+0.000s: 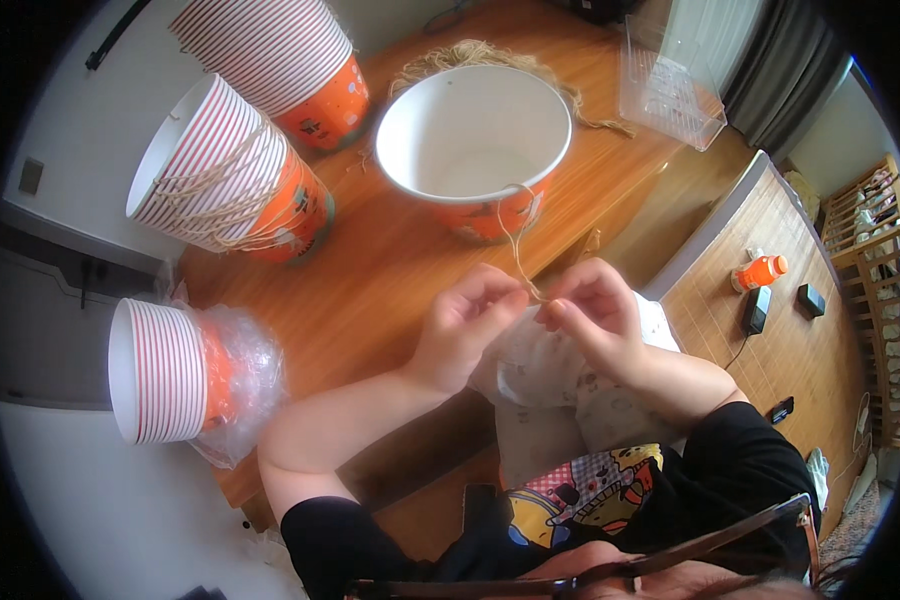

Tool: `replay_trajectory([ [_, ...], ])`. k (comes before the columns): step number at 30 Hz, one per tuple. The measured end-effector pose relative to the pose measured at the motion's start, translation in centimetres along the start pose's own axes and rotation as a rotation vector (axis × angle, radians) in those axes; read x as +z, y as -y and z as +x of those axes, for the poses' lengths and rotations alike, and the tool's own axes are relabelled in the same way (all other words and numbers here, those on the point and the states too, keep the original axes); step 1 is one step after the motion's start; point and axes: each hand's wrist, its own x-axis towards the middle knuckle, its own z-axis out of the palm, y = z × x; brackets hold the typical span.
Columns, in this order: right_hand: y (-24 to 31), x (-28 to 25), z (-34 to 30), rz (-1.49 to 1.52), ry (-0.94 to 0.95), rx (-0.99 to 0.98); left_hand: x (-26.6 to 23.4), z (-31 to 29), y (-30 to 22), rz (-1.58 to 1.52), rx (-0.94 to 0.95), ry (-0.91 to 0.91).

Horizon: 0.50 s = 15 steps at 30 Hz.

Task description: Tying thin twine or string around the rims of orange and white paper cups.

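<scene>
On the wooden table [340,310], a paper bucket [460,120] already carried twine [515,248]. Left hand [467,325] and right hand [600,320] pinched the twine, tying seemingly unfinished.

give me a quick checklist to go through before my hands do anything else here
1. Both hands on the twine: ok, left hand and right hand pinch it close together.
2. Twine reaching the single bucket: ok, it runs up to the near rim.
3. Bucket standing upright on the table: ok, mouth up.
4. Twine knotted: cannot tell, hidden between the hands.
5. More twine nearby: ok, a loose bundle lies behind the bucket.
6. Lower-left stack free of plastic: not ok, partly wrapped.
</scene>
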Motion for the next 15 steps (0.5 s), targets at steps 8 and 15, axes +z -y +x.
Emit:
replay_trajectory([
  [8, -0.9, -0.2, 0.0, -0.280, 0.078, -0.279, 0.2, -0.1, -0.3, -0.070, -0.052, 0.070],
  [15, -0.7, -0.2, 0.2, -0.403, 0.097, -0.334, 0.7, -0.2, -0.9, -0.102, -0.043, 0.118],
])
